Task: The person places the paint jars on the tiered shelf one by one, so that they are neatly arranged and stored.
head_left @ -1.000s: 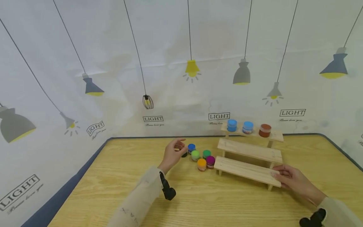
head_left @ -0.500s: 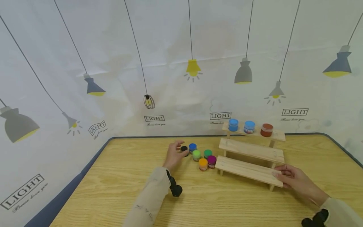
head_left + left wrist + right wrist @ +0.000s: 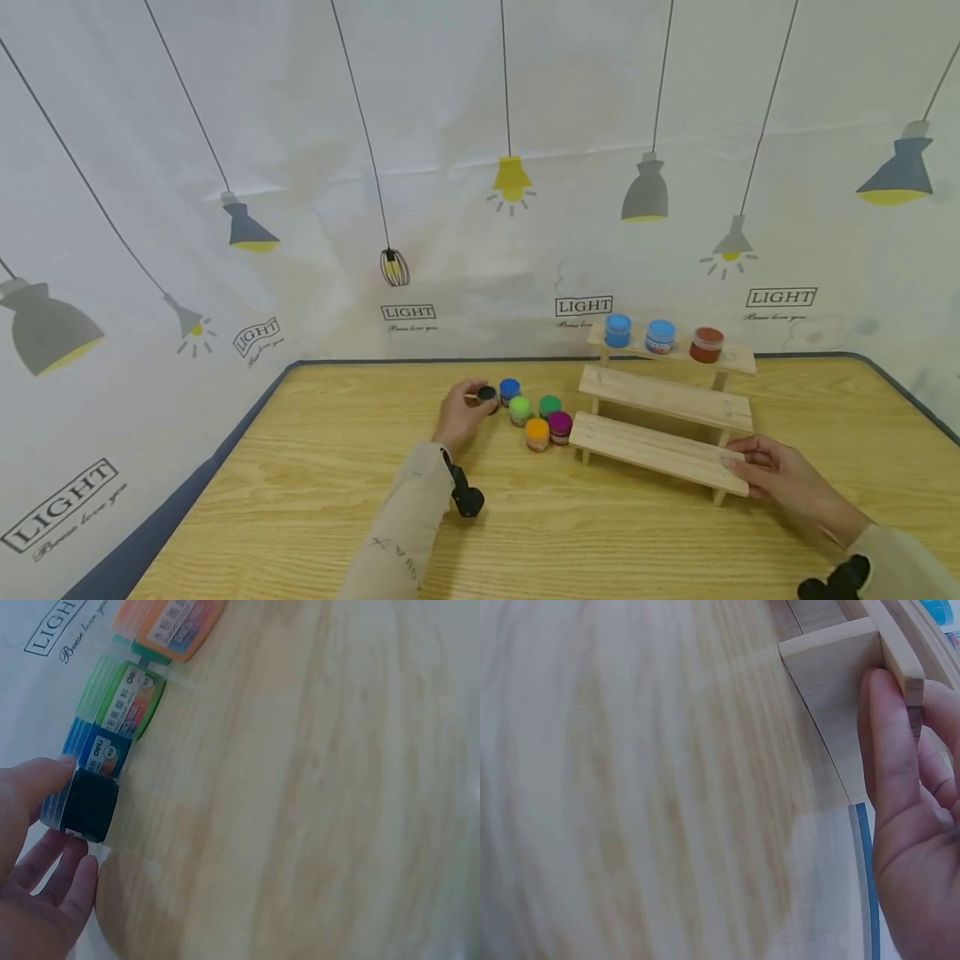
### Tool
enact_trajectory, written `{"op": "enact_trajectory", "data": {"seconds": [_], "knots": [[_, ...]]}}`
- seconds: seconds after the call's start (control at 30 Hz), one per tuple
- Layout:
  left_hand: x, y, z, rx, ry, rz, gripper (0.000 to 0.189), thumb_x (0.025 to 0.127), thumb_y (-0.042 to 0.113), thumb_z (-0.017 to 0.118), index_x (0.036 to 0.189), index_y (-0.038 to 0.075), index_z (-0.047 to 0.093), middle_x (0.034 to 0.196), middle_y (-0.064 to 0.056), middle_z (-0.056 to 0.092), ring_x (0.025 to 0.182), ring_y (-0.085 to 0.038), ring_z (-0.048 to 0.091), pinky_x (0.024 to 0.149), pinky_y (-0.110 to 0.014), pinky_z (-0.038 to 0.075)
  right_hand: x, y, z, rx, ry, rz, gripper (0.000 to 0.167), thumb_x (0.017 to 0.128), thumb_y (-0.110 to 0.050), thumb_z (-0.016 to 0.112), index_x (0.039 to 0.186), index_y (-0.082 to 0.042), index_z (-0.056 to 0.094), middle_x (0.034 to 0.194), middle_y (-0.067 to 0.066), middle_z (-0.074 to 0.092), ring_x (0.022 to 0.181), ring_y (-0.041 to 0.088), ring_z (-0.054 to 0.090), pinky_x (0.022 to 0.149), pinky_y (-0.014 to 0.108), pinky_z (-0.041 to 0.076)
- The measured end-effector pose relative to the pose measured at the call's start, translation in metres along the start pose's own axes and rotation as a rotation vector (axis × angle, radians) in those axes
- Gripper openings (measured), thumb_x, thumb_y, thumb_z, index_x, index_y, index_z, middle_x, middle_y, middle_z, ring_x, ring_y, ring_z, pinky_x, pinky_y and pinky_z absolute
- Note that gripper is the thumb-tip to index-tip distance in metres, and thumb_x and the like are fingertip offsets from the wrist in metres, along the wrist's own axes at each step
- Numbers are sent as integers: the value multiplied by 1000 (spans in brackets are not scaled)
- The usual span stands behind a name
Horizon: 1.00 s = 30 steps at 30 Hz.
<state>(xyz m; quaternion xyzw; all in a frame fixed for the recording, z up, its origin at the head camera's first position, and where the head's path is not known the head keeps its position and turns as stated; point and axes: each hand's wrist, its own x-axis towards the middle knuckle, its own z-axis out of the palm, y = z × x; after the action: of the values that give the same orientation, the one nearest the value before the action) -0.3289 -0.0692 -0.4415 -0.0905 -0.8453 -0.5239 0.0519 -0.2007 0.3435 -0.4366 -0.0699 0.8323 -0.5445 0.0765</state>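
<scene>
My left hand [image 3: 459, 415] pinches a small black paint jar [image 3: 93, 804] at the left end of a cluster. In the left wrist view the thumb lies on one side of it and fingers on the other. Right beside it stand a blue jar [image 3: 510, 392] and a light green jar [image 3: 520, 411]. Green [image 3: 550, 406], orange [image 3: 537, 435] and purple [image 3: 560, 427] jars complete the group. My right hand [image 3: 787, 483] grips the right end of the lowest step of a three-step wooden stand [image 3: 652, 450], thumb and fingers on opposite faces of the board [image 3: 900, 652].
On the stand's top step sit two blue jars [image 3: 618, 331] [image 3: 660, 337] and a reddish-brown jar [image 3: 707, 345]. The wooden table [image 3: 300, 500] has a dark blue edge; behind it hangs a pale cloth [image 3: 450, 125] printed with lamps.
My left hand has come down around the black jar, its fingers closing from a raised, spread pose onto it. The right hand keeps its hold on the stand. The view shifts slightly.
</scene>
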Motion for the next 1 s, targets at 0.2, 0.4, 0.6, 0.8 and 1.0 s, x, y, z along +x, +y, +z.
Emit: {"op": "enact_trajectory", "data": {"seconds": [0.2,0.4,0.6,0.8,1.0], "knots": [[1,-4,-2,-17,-13,-22,35,79,13,67,112,4,58,102,-12,55,86,-24,55,70,-32,48,-1,2,0,16,-5,-13,30,94,-19,44,111,6,46,83,-1,56,59,8,47,52,29,44],[2,-4,-3,-33,-23,-34,34,79,13,67,110,6,58,105,-13,55,90,-26,55,71,-33,48,-1,3,-2,26,-19,-47,26,95,-17,43,110,3,47,86,-4,58,63,8,49,54,29,46],[0,0,-7,-10,-63,-69,33,78,16,69,108,7,57,104,-12,54,91,-26,54,74,-35,47,-1,3,0,4,-10,-58,32,95,-16,43,112,11,43,84,-1,58,59,9,47,51,30,44],[-2,5,-11,16,-128,-79,33,77,17,70,105,8,56,101,-12,54,90,-26,54,76,-37,46,0,1,0,-4,23,10,39,94,-20,45,115,12,41,88,0,58,67,7,50,56,28,46],[-5,6,-15,58,-200,-77,33,77,20,70,104,10,54,100,-10,52,91,-25,54,77,-37,45,0,0,2,1,24,17,40,94,-20,45,116,13,39,89,2,57,66,8,49,55,28,45]]}}
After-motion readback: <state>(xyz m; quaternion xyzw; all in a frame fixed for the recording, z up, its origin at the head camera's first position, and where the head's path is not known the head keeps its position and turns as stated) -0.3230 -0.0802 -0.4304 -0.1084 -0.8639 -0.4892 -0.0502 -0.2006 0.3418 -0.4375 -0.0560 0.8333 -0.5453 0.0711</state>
